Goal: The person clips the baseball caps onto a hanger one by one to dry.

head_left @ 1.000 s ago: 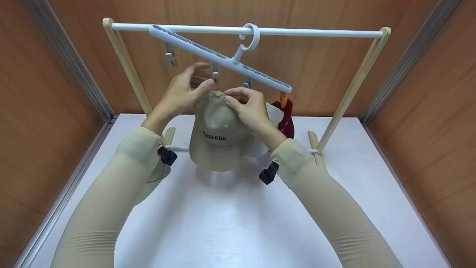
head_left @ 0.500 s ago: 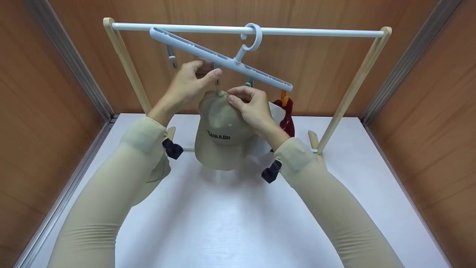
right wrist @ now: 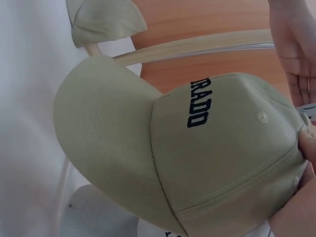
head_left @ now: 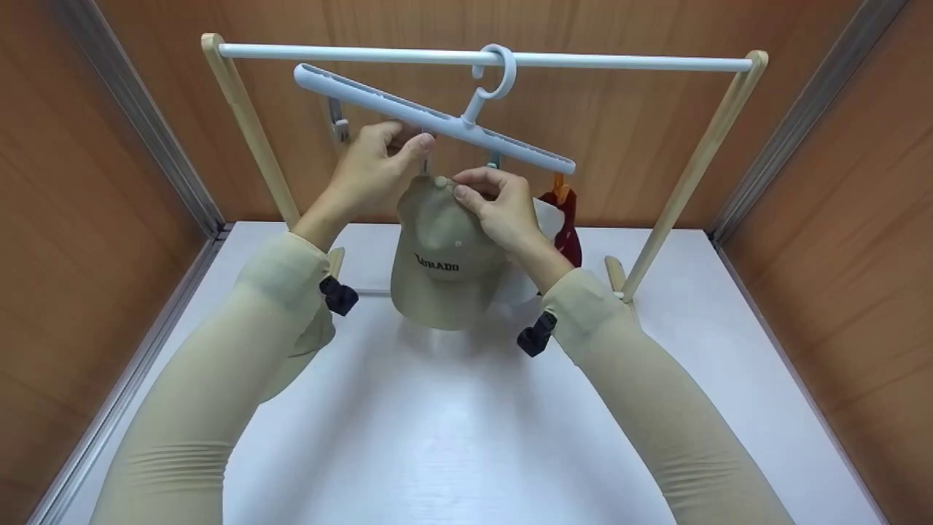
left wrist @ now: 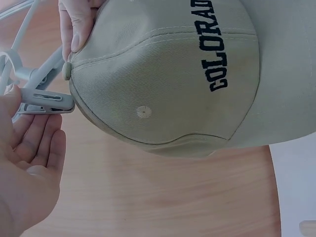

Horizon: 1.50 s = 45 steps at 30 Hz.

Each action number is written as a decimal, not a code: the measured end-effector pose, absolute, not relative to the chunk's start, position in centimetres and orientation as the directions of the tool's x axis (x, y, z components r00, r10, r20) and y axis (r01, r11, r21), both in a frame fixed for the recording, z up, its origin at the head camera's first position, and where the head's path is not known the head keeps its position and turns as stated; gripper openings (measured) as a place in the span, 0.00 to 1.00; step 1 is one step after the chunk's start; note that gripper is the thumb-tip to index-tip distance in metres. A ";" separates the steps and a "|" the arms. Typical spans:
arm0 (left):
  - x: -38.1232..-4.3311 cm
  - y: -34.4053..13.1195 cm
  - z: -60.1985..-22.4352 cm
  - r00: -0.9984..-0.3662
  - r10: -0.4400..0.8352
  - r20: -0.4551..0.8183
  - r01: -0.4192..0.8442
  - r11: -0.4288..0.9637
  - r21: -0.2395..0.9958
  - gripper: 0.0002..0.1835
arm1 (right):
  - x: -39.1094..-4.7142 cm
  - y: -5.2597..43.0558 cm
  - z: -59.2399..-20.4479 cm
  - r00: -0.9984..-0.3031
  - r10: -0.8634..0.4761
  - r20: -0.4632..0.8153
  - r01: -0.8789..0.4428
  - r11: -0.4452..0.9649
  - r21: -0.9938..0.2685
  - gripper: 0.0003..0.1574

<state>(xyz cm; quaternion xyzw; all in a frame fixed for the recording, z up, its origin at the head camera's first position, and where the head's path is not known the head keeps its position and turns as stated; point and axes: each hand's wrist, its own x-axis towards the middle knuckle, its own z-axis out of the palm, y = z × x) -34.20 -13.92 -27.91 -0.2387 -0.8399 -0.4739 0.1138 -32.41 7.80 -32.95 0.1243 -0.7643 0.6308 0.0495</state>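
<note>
A beige cap (head_left: 441, 240) with dark "COLORADO" lettering hangs brim-down under a pale blue hanger (head_left: 408, 113). My right hand (head_left: 510, 208) pinches its crown fabric beside the top button. My left hand (head_left: 375, 164) holds a grey clip (left wrist: 48, 101) of the hanger, thumb on one side and fingers on the other. In the left wrist view, the clip's tip meets the crown's edge near the button (left wrist: 66, 70). Whether the clip bites the fabric I cannot tell. The right wrist view shows the brim (right wrist: 103, 123) pointing away from the hands.
The hanger hooks over the white rod (head_left: 619, 60) of a wooden-legged rack. Another grey clip (head_left: 339, 127) dangles at its left. A teal clip (head_left: 494, 160), an orange clip (head_left: 560, 188), a dark red cap (head_left: 568, 237) and a white cap are right. Another beige cap (right wrist: 108, 19) lies left.
My left hand has closed its thumb and fingers on the grey clip. The beige cap and right hand have shifted slightly right. The hanger's left end has dipped a little.
</note>
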 end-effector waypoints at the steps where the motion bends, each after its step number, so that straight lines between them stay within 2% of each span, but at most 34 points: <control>1: -34.2 -13.8 -27.9 -0.859 0.288 0.423 0.511 0.441 0.738 0.23 | -32.4 7.8 -33.0 -0.964 -0.127 0.233 -0.253 0.173 -0.952 0.11; 25: -33.8 -12.5 -27.7 -0.877 0.131 0.462 0.467 0.457 0.757 0.19 | -32.6 7.6 -33.2 -0.952 -0.170 0.255 -0.281 0.156 -0.947 0.13; 33: -34.1 -12.1 -27.8 -0.871 0.095 0.483 0.466 0.475 0.746 0.18 | -32.8 7.3 -33.2 -0.945 -0.140 0.295 -0.313 0.127 -0.941 0.11; 45: -33.9 -12.0 -27.6 -0.885 0.084 0.458 0.439 0.484 0.757 0.19 | -32.5 7.0 -32.9 -0.955 -0.086 0.285 -0.293 0.101 -0.951 0.10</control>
